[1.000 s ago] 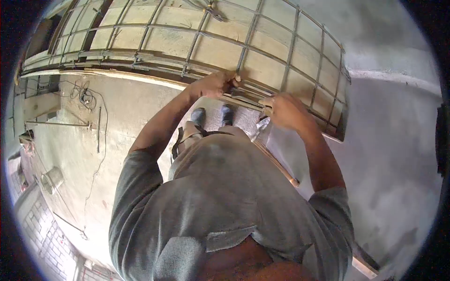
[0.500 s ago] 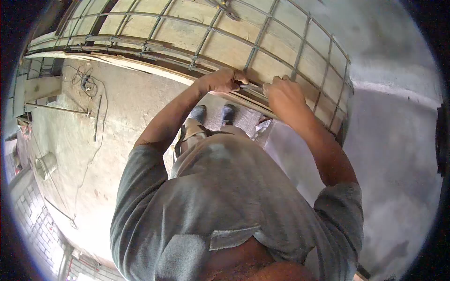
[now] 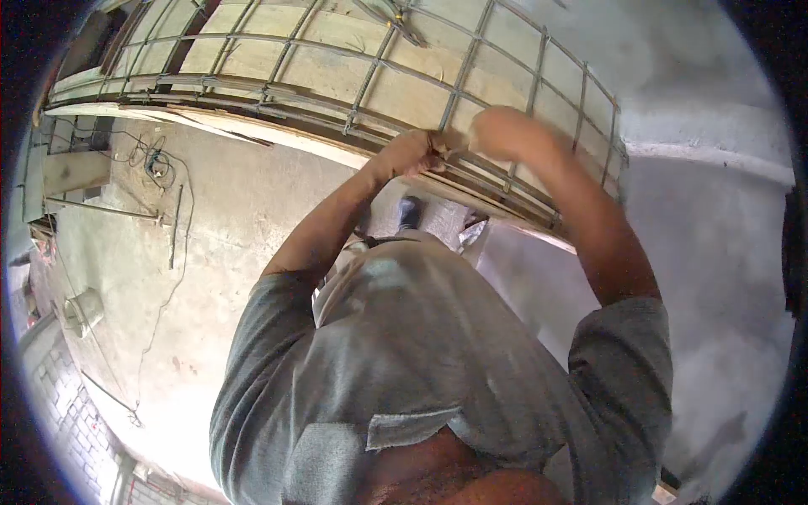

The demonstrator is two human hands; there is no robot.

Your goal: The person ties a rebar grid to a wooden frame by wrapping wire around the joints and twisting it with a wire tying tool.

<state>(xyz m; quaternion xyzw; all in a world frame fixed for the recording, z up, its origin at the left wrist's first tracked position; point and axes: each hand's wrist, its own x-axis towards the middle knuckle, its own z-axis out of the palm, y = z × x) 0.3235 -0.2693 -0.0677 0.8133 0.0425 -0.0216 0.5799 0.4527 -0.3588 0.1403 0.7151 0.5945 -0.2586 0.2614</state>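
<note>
A grid of steel rebar (image 3: 376,61) stretches over wooden formwork boards (image 3: 328,44) in front of me. My left hand (image 3: 412,153) is curled at the near edge of the grid, its fingers closed around something by a bar crossing that I cannot make out. Just to its right, my right hand (image 3: 509,135) is raised over the bars in a fist, partly smeared by motion. Whatever it may hold is hidden. Farther back, a dark tool like pincers (image 3: 404,25) lies on the bars.
The formwork's wooden edge board (image 3: 320,150) runs across in front of my body. On the concrete floor to the left are a tangled cable (image 3: 157,164), a thin rod (image 3: 176,227) and a bucket (image 3: 84,312). A concrete ledge (image 3: 707,147) stands at the right.
My right hand has lifted away from the bars at the near edge, upward in view. My left hand stays closed near the same bar crossing. The view has shifted slightly.
</note>
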